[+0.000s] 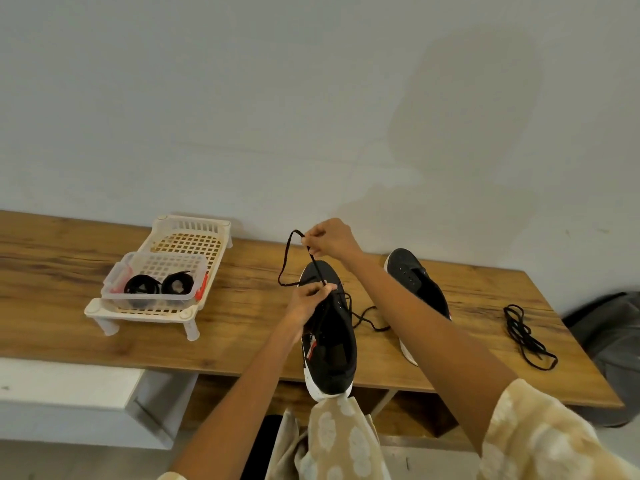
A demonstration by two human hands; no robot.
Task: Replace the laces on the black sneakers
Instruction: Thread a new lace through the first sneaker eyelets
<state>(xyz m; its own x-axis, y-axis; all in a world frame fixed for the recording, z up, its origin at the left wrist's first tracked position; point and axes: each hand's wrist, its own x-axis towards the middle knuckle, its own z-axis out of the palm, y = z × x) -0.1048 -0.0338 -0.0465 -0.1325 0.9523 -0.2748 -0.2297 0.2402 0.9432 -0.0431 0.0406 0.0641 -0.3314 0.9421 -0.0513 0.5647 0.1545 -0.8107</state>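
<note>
Black lace (290,258) loops up from the near sneaker (330,337), pinched in the right hand's (329,239) grip above and the left hand's (308,299) grip at the eyelets, table (242,327) just beneath.

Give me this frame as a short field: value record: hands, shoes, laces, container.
left hand: pinches the lace at the near shoe's eyelets
right hand: pinches the same lace higher up
lace: black, looped between both hands
near shoe: heel over the table edge
far shoe: on the table, eyelets bare
loose lace: bundled, right end of table
clear box: two coiled laces, sits on a white rack
</note>
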